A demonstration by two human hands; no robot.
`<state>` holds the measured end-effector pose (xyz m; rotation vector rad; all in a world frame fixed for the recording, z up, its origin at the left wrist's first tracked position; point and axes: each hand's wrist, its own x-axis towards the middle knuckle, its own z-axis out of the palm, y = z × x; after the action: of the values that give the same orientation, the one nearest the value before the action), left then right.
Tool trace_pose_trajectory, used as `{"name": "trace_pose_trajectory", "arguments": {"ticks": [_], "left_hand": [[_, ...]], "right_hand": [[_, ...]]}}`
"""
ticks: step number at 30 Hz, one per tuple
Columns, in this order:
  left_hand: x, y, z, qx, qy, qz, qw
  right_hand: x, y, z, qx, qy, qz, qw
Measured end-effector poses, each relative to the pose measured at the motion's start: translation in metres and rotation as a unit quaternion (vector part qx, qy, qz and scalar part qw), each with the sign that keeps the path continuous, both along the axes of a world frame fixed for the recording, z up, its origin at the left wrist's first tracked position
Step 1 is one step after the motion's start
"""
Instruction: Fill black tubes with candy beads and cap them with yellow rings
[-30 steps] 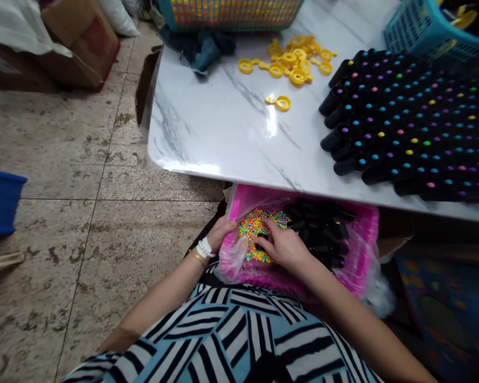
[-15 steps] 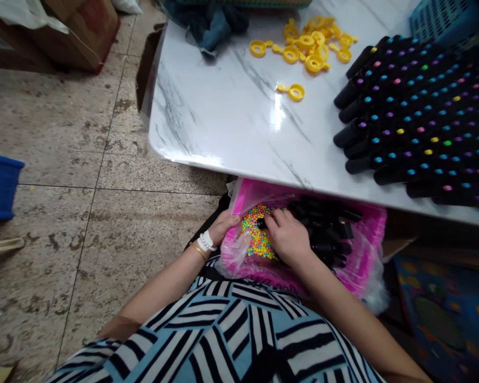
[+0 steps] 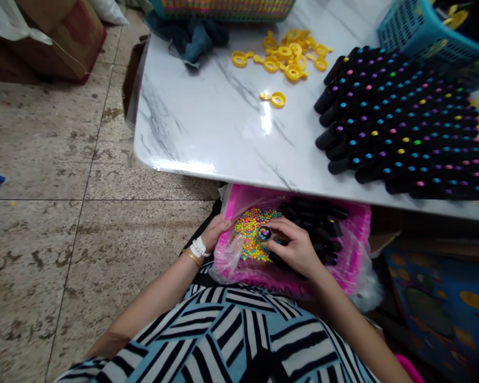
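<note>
A pink basket (image 3: 359,266) lined with clear plastic rests at my lap, partly under the table edge. Small colourful beads (image 3: 249,223) fill its left part, and black tubes (image 3: 321,223) lie in its right part. My left hand (image 3: 215,232) grips the basket's left rim. Over the beads, my right hand (image 3: 293,244) is closed round a black tube (image 3: 265,233), whose open end faces up and shows several beads inside.
On the white marbled table (image 3: 207,122) are yellow ring pieces (image 3: 293,53), many upright black tubes (image 3: 403,127) with coloured tops, a blue basket (image 3: 407,32) and a dark cloth (image 3: 193,40). Cardboard boxes (image 3: 69,37) stand on the floor at upper left.
My right hand has turned and lifted the black tube, so its bead-filled opening now shows. My left hand still holds the rim. The view has shifted slightly to the right.
</note>
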<state>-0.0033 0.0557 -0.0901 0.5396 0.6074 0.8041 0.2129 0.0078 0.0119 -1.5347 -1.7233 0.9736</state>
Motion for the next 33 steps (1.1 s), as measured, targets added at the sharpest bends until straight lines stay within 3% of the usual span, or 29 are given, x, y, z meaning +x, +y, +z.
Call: {"name": "trace_pose_trajectory", "arguments": {"ticks": [3, 7, 12, 14, 17, 19, 23, 29, 33], "left_hand": [[-0.001, -0.001, -0.002, 0.021, -0.005, 0.001, 1.0], [-0.004, -0.002, -0.001, 0.005, 0.025, 0.006, 1.0], [-0.007, 0.003, 0.01, 0.027, 0.047, 0.008, 0.998], [-0.007, 0.005, 0.014, 0.036, 0.046, 0.005, 0.998], [-0.008, 0.005, 0.016, 0.032, 0.048, 0.001, 0.998], [-0.008, 0.004, 0.015, 0.023, 0.047, 0.007, 0.999], [-0.007, 0.005, 0.018, 0.015, 0.039, 0.005, 0.999], [-0.003, 0.008, 0.028, 0.015, 0.046, -0.008, 0.999], [-0.004, 0.005, 0.022, -0.014, 0.061, -0.014, 0.998]], "right_hand": [[-0.001, 0.0, 0.007, 0.043, -0.01, -0.027, 0.999], [-0.002, 0.002, 0.028, 0.144, -0.046, -0.102, 0.983], [0.006, 0.031, 0.05, 0.243, -0.166, -0.286, 0.912], [0.009, 0.048, 0.053, 0.28, -0.223, -0.313, 0.88], [0.009, 0.067, 0.057, 0.31, -0.285, -0.301, 0.856], [0.004, 0.071, 0.061, 0.312, -0.29, -0.273, 0.863], [0.001, 0.072, 0.069, 0.283, -0.246, -0.2, 0.905], [0.022, 0.081, 0.081, 0.23, -0.245, -0.177, 0.925], [0.028, 0.06, 0.084, 0.222, -0.197, -0.139, 0.945]]}}
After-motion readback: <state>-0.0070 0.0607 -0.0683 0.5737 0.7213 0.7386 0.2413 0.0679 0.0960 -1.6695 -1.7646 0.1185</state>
